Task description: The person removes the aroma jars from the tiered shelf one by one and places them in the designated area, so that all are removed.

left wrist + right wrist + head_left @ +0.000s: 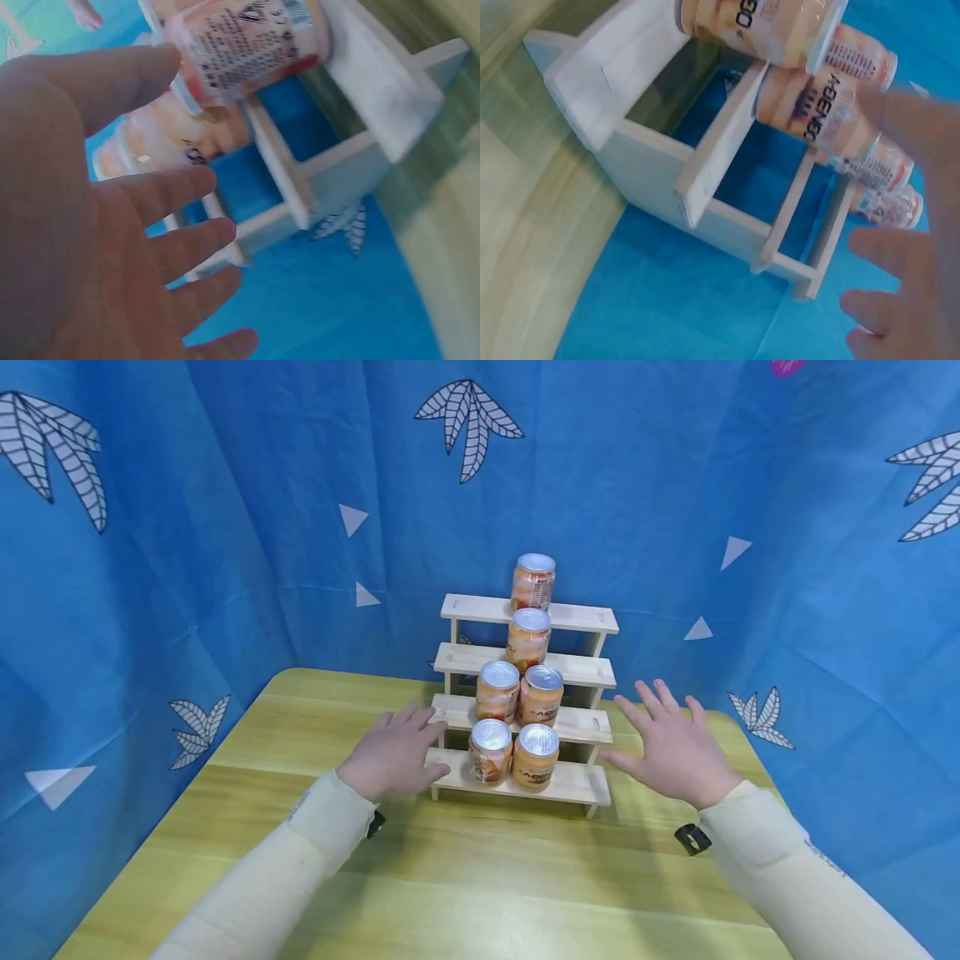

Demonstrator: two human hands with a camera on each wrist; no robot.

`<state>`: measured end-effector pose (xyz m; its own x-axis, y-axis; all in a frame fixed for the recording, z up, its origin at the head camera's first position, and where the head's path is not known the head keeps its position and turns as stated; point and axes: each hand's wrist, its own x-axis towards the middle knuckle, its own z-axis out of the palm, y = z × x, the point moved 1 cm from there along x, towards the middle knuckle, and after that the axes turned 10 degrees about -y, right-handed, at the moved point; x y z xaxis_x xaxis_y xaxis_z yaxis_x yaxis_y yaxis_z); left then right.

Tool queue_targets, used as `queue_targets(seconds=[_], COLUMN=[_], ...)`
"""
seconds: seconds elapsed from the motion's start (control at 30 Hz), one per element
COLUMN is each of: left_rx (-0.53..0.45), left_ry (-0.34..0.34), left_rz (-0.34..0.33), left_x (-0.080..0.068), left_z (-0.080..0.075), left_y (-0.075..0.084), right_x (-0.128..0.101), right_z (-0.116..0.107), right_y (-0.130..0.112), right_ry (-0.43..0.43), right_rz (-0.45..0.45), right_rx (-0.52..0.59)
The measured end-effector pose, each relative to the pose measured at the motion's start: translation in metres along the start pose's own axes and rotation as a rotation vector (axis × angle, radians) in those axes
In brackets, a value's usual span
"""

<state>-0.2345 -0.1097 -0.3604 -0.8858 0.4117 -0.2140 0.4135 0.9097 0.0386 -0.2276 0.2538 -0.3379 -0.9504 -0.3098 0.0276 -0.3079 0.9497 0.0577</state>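
Observation:
A pale wooden stepped rack (577, 782) stands on the yellow-green table (480, 885). Several orange cans with silver lids sit on it: two on the bottom step (491, 751), two on the second (498, 691), one on the third (528, 639), one on top (533, 582). My left hand (393, 758) is open with spread fingers, at the rack's left end; contact is unclear. My right hand (675, 745) hovers open just right of the rack. The left wrist view shows spread fingers (157, 195) before a can (247, 41). The right wrist view shows the rack (697, 172) and cans (817, 105).
A blue cloth with leaf and triangle prints (225, 527) hangs close behind and on both sides of the table. Bare tabletop lies in front of the rack, towards me.

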Motion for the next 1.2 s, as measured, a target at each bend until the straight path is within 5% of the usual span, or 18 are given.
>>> queue_targets(seconds=[0.2, 0.37, 0.6, 0.97, 1.2], left_rx=[-0.093, -0.233, -0.357, -0.457, -0.496], left_ry=[0.045, 0.042, 0.098, 0.091, 0.217], left_rz=[-0.045, -0.115, -0.154, -0.144, -0.168], left_x=[0.003, 0.002, 0.008, 0.016, 0.017], left_z=[0.022, 0.051, 0.086, 0.106, 0.11], left_y=[-0.017, -0.025, -0.018, -0.009, -0.009], right_x=[0.014, 0.041, 0.084, 0.141, 0.178], right_z=[-0.021, -0.045, -0.062, -0.077, -0.091], right_y=[0.013, 0.018, 0.017, 0.007, -0.004], right_ry=[0.128, 0.086, 0.067, 0.005, -0.048], right_rz=[0.04, 0.067, 0.072, 0.086, 0.08], right_rx=[0.115, 0.284, 0.288, 0.429, 0.532])
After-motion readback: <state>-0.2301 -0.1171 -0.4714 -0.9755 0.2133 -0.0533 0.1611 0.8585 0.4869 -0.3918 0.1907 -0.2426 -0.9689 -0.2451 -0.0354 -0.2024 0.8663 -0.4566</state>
